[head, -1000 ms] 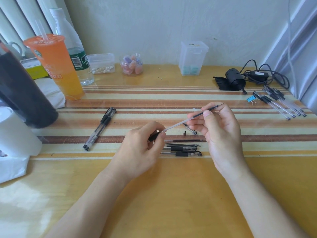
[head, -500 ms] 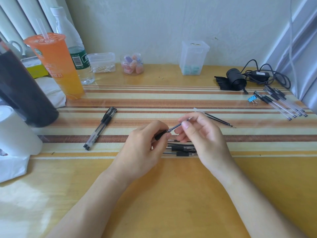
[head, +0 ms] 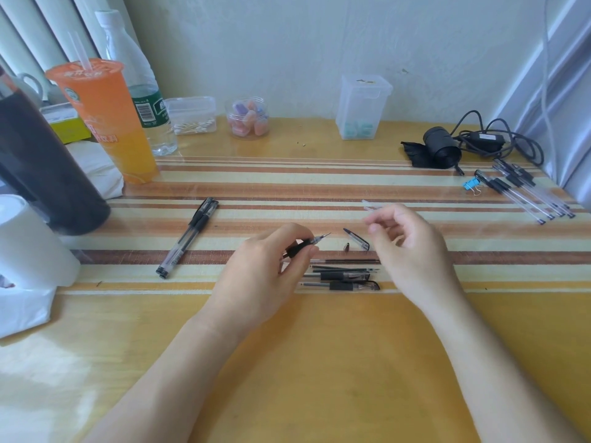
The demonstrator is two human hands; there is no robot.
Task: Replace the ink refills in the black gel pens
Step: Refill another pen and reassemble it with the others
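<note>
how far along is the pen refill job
Two capped pens on the left look finished. The left hand grips a pen with a refill tip poking out; a cone and cap lie loose. Two more pens and spare refills likely wait.

A: What is in your left hand (head: 265, 273)?
B: A pen (head: 307, 243). I pinch its black grip, tip up and to the right.
A: And your right hand (head: 406, 247)?
B: It hangs near the tip, fingers (head: 383, 219) loosely curled, over loose pens (head: 345, 276).
</note>
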